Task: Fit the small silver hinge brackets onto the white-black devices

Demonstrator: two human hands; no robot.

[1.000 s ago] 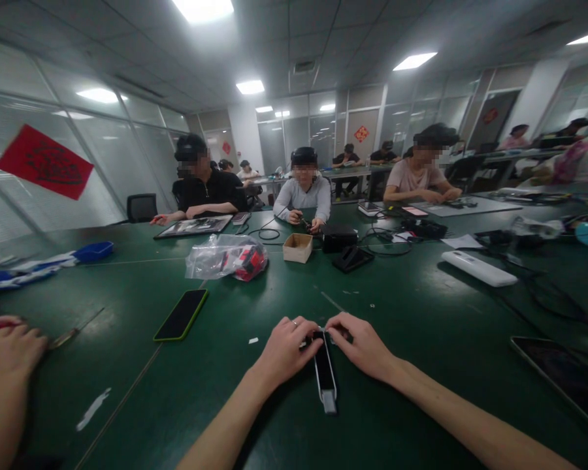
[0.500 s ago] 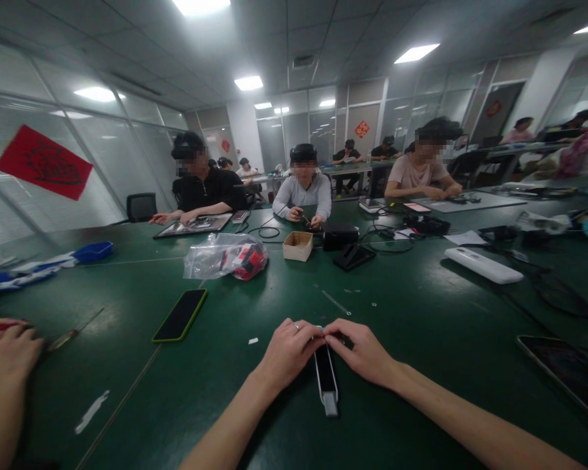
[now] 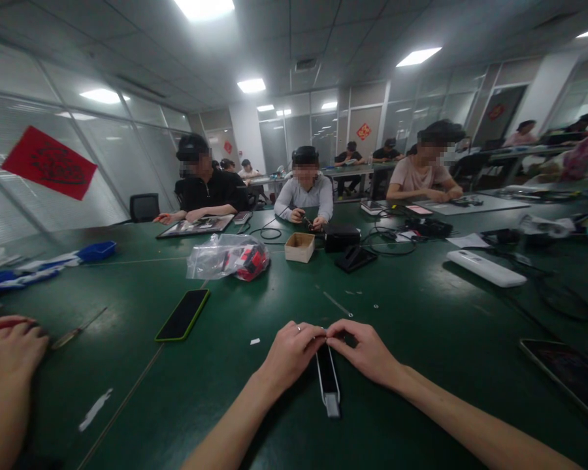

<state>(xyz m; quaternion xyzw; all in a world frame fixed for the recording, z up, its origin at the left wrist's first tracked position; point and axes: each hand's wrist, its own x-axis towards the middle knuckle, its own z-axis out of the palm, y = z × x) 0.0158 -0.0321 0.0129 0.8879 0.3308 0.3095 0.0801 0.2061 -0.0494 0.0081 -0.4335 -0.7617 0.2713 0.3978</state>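
Two bare hands — the left hand and the right hand, fingertips pinched nearly closed and meeting, any small piece between them too hidden to tell — are at the far end of one long black device with a pale rim on the green table.

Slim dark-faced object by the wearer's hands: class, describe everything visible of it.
The slim object has a long, dark, smooth-looking face, a thin whitish rim and a grey block at its near end; its material is unclear. It lies lengthwise from the wearer on the green table. The left hand and right hand meet at its partly hidden far end; contact is unclear.
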